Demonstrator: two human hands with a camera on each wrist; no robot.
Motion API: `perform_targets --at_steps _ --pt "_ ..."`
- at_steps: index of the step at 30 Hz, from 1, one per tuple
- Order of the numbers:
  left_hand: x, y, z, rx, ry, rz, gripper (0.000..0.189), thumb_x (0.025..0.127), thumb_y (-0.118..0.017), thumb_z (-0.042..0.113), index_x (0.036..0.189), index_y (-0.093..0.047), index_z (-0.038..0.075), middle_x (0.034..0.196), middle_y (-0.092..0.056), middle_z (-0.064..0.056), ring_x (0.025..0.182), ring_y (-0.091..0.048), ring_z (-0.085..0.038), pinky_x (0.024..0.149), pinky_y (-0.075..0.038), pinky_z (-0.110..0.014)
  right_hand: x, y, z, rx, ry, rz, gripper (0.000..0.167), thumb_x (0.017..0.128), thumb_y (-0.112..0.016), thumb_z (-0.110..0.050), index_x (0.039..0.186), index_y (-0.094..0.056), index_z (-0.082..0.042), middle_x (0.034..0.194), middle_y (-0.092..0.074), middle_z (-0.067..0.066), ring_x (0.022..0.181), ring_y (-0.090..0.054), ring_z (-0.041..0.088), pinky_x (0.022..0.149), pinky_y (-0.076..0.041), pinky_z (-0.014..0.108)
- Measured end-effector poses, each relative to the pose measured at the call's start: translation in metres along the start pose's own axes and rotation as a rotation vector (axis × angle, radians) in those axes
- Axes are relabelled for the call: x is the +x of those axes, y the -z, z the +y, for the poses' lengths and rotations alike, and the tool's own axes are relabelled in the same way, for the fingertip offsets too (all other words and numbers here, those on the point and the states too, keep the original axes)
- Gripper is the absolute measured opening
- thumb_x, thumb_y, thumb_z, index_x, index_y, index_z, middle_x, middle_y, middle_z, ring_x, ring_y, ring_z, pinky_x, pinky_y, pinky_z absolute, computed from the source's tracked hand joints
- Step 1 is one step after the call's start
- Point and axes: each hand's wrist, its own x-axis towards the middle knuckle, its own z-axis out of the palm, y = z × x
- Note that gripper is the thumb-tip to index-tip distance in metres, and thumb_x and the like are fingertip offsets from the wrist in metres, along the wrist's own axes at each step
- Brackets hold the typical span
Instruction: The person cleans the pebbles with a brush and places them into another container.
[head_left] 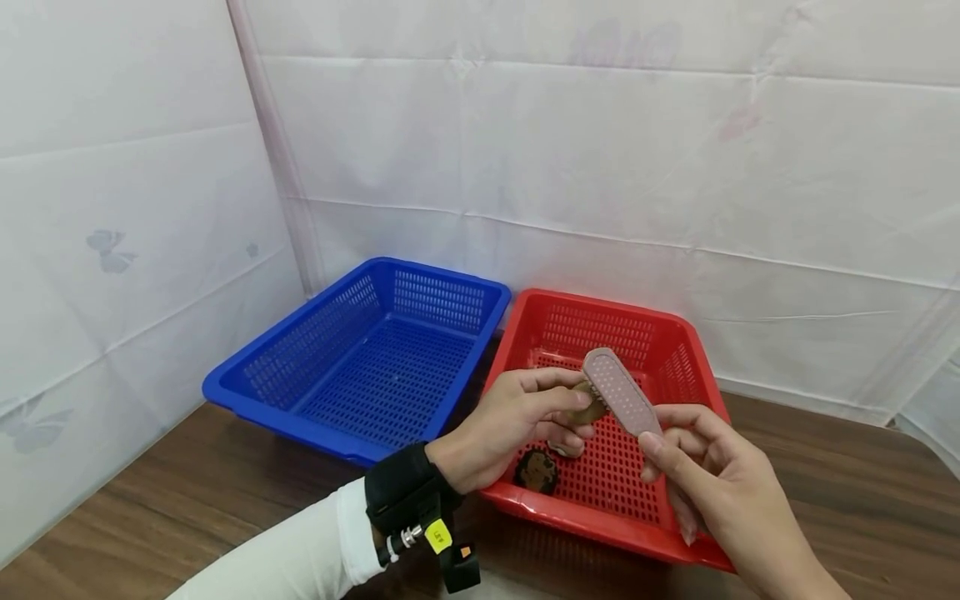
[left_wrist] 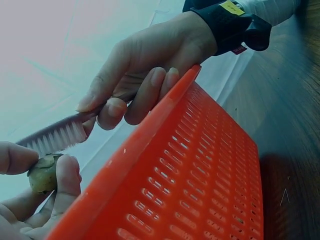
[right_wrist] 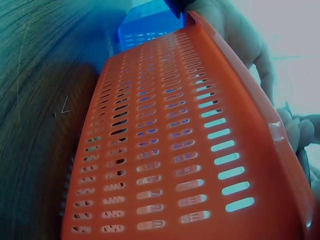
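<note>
My left grip (head_left: pixel 512 423) pinches a round lump (left_wrist: pixel 43 180) over the red basket (head_left: pixel 577 518) | my right grip (head_left: pixel 723 482) pinches the brush (head_left: pixel 622 393), long axis toward 11 o'clock | lump at right grip's 10 o'clock, beside bristles (left_wrist: pixel 62 138)

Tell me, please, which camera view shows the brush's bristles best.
The left wrist view: the bristles show side-on, in a row. The head view shows mainly the back of the brush, with only some bristles along its edge; in the right wrist view, I cannot make them out.
</note>
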Motion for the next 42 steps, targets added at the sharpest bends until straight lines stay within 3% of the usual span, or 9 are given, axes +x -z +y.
perform_targets --at_steps 14,21,28,42 --pt "-0.0019 0.003 0.0004 0.013 0.01 0.018 0.039 0.104 -0.066 0.013 0.141 -0.065 0.002 0.119 -0.072 -0.017 0.084 -0.073 -0.015 0.078 -0.064 -0.03 0.002 -0.0017 -0.0014 0.02 -0.065 0.076 0.038 0.107 -0.068 -0.022 0.135 -0.053 -0.003 0.086 -0.069 0.015 0.046 -0.046 0.024 0.037 -0.044 0.036" --pt "-0.0002 0.0044 0.001 0.033 0.016 -0.016 0.037 0.105 -0.066 0.014 0.14 -0.067 0.003 0.121 -0.074 -0.016 0.091 -0.077 -0.018 0.088 -0.063 -0.039 0.0009 -0.0006 0.001 0.132 0.018 0.048 0.027 0.108 -0.063 -0.011 0.133 -0.056 -0.003 0.084 -0.067 0.013 0.046 -0.045 0.023 0.036 -0.043 0.037" --pt "0.0009 0.0034 0.0014 0.03 0.014 -0.021 0.038 0.104 -0.069 0.012 0.141 -0.066 0.002 0.117 -0.076 -0.015 0.092 -0.076 -0.017 0.09 -0.063 -0.04 0.0001 -0.0023 -0.0003 0.002 -0.016 -0.008 0.029 0.108 -0.066 -0.018 0.133 -0.058 -0.006 0.087 -0.068 0.016 0.046 -0.049 0.027 0.037 -0.044 0.037" --pt "0.0023 0.0016 -0.0022 0.035 0.013 -0.001 0.037 0.103 -0.069 0.013 0.139 -0.068 0.004 0.109 -0.077 -0.013 0.087 -0.074 -0.014 0.079 -0.063 -0.029 0.0031 0.0003 -0.0022 0.007 -0.116 0.064 0.04 0.108 -0.067 -0.028 0.137 -0.053 -0.004 0.089 -0.069 0.015 0.049 -0.049 0.025 0.039 -0.047 0.035"
